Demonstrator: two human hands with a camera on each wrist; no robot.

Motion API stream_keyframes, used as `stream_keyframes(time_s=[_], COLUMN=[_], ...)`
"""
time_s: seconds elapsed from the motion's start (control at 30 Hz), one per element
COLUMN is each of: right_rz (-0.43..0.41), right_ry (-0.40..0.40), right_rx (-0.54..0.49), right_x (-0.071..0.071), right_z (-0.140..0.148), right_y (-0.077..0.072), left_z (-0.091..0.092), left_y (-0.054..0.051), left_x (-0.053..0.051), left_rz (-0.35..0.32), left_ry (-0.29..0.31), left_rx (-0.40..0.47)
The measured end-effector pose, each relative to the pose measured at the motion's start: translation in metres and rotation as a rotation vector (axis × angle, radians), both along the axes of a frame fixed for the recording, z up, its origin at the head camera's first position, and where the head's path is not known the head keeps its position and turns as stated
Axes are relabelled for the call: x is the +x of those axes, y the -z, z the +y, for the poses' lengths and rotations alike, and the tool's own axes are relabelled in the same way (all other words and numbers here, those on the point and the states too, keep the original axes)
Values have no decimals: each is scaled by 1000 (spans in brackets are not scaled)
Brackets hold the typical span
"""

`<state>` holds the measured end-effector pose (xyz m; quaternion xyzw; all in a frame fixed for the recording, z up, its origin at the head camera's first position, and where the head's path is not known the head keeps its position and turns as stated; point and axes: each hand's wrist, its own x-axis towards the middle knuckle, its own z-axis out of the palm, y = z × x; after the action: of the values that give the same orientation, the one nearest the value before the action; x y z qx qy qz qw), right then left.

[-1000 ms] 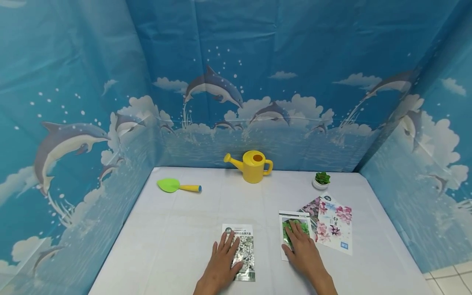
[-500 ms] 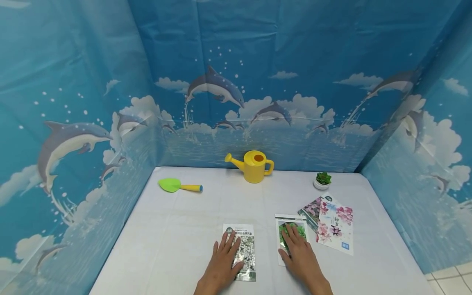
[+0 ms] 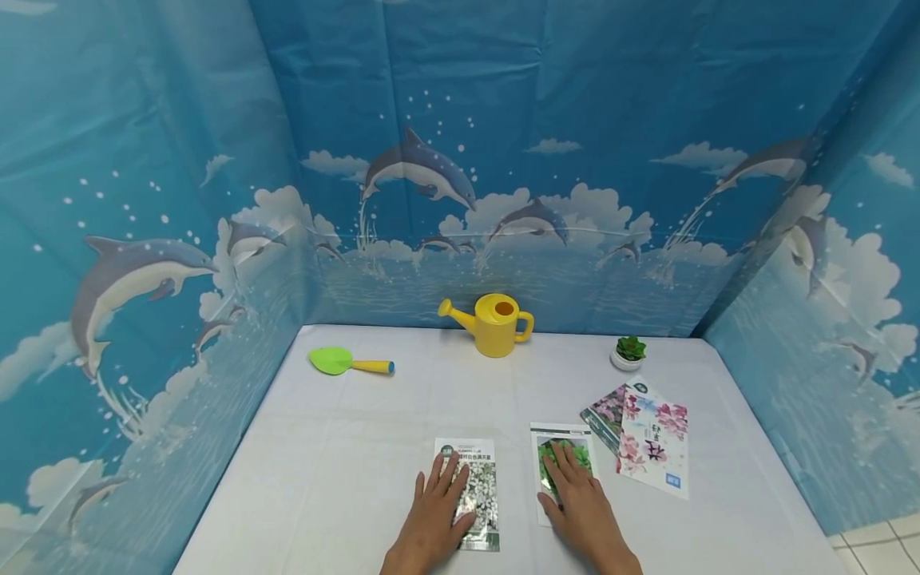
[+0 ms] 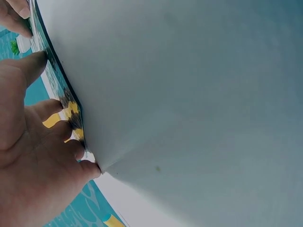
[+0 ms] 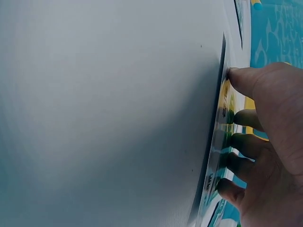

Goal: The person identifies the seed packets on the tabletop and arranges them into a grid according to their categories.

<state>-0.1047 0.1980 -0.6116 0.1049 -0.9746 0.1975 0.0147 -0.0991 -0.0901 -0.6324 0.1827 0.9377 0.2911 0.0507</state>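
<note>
In the head view my left hand rests with spread fingers on a packet with white flowers, which lies flat. My right hand presses its fingertips on a packet with green leaves, to the right of the first and apart from it. From the left wrist view, the left hand has its thumb and fingertips on the packet's surface. Seen by the right wrist camera, the right hand touches the glossy packet with its fingertips, covering part of it.
A pink-flowered packet overlaps a darker packet at the right. Behind them stands a small potted plant. A yellow watering can is at the back middle, and a green trowel with a yellow handle lies at the back left.
My right hand and the green-leaf packet under it have slid left and slightly towards me, away from the overlapping packets. My left hand has stayed on its packet, almost still.
</note>
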Motion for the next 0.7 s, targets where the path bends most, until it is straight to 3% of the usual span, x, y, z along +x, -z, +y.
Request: stream_keyframes(time_s=[0.2, 0.33, 0.5, 0.7], right_rz=[-7, -3, 10, -38], right_ry=[-10, -19, -31, -36], right_rx=[-3, -10, -22, -23], right_x=[4, 8, 9, 9], right_z=[-3, -5, -7, -12], right_y=[-1, -1, 0, 1], left_z=[-1, 1, 3, 1], left_y=[-5, 1, 0, 2], left_x=[2, -1, -2, 1], left_rz=[7, 22, 33, 41], left_ry=[16, 16, 8, 1], left_rx=[8, -15, -44, -48])
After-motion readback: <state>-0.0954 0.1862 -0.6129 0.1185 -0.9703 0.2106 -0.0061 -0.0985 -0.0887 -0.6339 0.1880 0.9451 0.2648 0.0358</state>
